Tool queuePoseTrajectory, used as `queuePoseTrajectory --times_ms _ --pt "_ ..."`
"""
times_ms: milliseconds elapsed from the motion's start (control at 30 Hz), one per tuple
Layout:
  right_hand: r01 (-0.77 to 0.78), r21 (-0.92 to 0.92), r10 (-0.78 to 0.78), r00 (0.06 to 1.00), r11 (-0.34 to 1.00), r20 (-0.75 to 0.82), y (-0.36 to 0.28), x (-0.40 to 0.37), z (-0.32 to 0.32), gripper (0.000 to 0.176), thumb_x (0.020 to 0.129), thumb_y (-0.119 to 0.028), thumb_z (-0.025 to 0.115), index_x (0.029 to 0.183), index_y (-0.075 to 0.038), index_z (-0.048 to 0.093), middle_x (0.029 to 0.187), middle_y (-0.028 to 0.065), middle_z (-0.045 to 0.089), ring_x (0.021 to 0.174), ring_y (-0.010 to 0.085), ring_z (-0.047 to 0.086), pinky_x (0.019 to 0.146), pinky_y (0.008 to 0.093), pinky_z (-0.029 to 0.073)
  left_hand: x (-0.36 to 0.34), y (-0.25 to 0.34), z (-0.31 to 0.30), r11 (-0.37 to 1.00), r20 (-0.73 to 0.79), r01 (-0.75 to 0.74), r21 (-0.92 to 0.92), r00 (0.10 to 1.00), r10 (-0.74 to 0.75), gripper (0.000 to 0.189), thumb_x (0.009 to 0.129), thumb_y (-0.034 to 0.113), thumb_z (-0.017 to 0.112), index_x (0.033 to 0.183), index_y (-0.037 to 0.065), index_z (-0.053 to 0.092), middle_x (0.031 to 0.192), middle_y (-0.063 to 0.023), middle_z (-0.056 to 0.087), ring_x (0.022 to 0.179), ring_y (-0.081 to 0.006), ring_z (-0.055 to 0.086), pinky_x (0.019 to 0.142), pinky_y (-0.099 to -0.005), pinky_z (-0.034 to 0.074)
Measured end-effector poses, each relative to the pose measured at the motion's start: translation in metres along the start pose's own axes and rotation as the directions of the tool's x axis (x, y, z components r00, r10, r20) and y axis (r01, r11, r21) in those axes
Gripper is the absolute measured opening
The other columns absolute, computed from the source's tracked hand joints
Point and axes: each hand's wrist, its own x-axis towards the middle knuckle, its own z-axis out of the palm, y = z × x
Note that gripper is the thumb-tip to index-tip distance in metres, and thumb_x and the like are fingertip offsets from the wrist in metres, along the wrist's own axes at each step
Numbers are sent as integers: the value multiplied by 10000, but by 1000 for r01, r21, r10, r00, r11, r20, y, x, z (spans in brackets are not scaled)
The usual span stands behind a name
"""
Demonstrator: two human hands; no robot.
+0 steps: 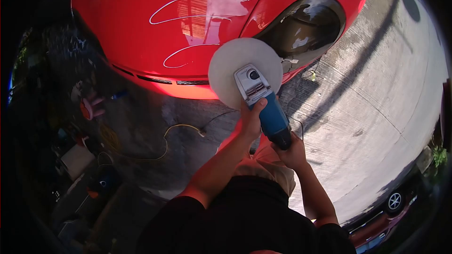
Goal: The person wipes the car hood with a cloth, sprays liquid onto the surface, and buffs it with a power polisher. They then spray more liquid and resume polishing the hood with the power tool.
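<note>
Both my hands are wrapped round a blue and silver angle polisher (273,115) with a big round white pad (222,73). My left hand (252,118) grips it near the metal head, and my right hand (293,151) holds the dark rear end. The pad overlaps the front corner of a red car hood (127,23) in this view, beside the dark headlight (306,26). A looping line of white polish (188,16) runs across the paint.
A yellow extension cord (165,143) lies on the concrete floor (362,117) to the left, its end joined to a dark cable. Farther left are a small pink stool (89,108) and shadowed clutter. Another red vehicle (381,223) stands behind at lower right.
</note>
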Motion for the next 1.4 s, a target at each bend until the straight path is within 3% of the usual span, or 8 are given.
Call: queuePoseTrajectory --times_ms 67,167,300,400,500,600,1167,1400 --pt "-23 -187 15 999 982 -45 -15 -4 -28 433 805 -265 917 1109 -27 722 1027 195 741 932 421 760 832 489 599 6 -16 9 980 75 105 -169 993 -93 649 1005 551 663 1362 15 580 1214 -176 709 1102 -258 729 908 -386 620" --pt "-38 -366 5 996 930 -92 -41 -5 -62 441 817 -269 913 1050 3 656 990 200 695 863 459 732 762 527 591 21 -36 33 905 147 140 -401 985 -87 737 992 621 648 1396 10 570 1222 -173 707 1115 -267 726 921 -431 625" --pt "8 -490 -75 990 872 -118 -39 12 -90 479 823 -284 911 1055 0 602 993 195 676 834 474 733 706 545 595 48 -62 53 863 197 92 -496 980 9 842 965 673 651 1471 12 524 1315 -161 672 1146 -286 720 988 -467 618" --pt "35 -515 -116 985 857 -128 -38 24 -99 471 817 -279 914 1038 -2 604 987 190 675 823 470 734 701 542 593 66 -62 65 870 230 46 -491 970 79 869 956 673 659 1492 6 507 1350 -157 659 1153 -291 722 972 -465 628" --pt "20 -559 -110 985 829 -129 -45 32 -114 462 811 -278 915 1016 -8 601 982 186 673 815 466 735 694 537 594 69 -60 81 754 161 34 -656 982 96 611 976 445 769 1398 48 576 1182 -110 718 1027 -231 749 912 -404 628" --pt "2 -562 -80 990 827 -114 -51 33 -121 454 812 -267 919 1021 -5 612 985 194 681 831 470 733 705 533 589 70 -64 80 851 173 -3 -525 979 110 893 952 694 642 1499 1 506 1376 -169 657 1153 -294 726 959 -469 635" --pt "48 -614 54 988 788 146 -47 34 -120 485 820 -333 913 1011 0 617 991 204 679 853 476 732 716 546 593 16 -64 58 814 -35 -64 -577 998 54 839 978 686 611 1486 24 514 1316 -173 675 1202 -319 703 962 -482 638" --pt "25 -599 -11 1000 800 28 -63 33 -136 476 811 -283 927 1000 17 610 984 223 680 855 490 730 718 551 588 44 -60 83 832 -11 -61 -552 998 66 849 978 686 617 1487 15 517 1311 -174 682 1173 -327 719 961 -486 638"
